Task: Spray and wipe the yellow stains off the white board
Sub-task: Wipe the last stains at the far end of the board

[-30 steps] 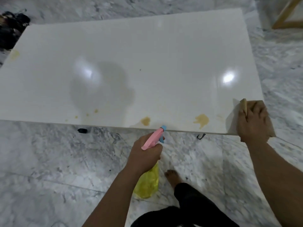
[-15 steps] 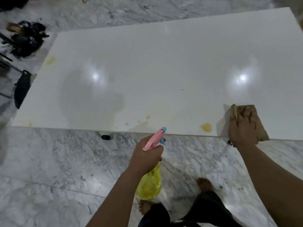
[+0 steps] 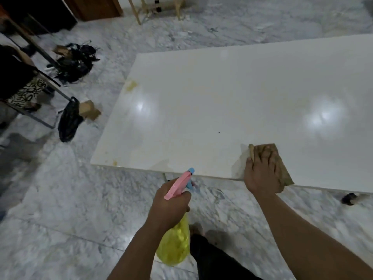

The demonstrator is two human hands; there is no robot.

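Sliding the brown cloth (image 3: 280,158) toward nine o'clock along the near edge of the white board (image 3: 222,98), onto the place where a yellow blotch was showing half a second ago. Leaving only a pale wet smear (image 3: 240,160) beside the cloth, at its nine o'clock. Judging that blotch wiped off or merely covered; not telling which while the cloth is over it. No longer seeing the small specks from the near edge either.

Still leaving two marks for cleaning: a yellow stain (image 3: 131,85) at ten o'clock on the board, by the far left edge, and a smaller yellow spot (image 3: 115,163) at seven o'clock, at the near left corner.

Pressing down with the right hand (image 3: 260,172), fingers spread fairly wide and flat on the cloth, at five o'clock on the board, heel of the hand overhanging the near edge.

Gripping the spray bottle (image 3: 175,245) with the left hand (image 3: 171,201), fingers wrapped tightly round its neck. Holding it off the board, over the marble floor (image 3: 80,199), at six o'clock from the board's near edge, blue nozzle pointing toward the board. Probably needing a carry toward nine o'clock before spraying again.
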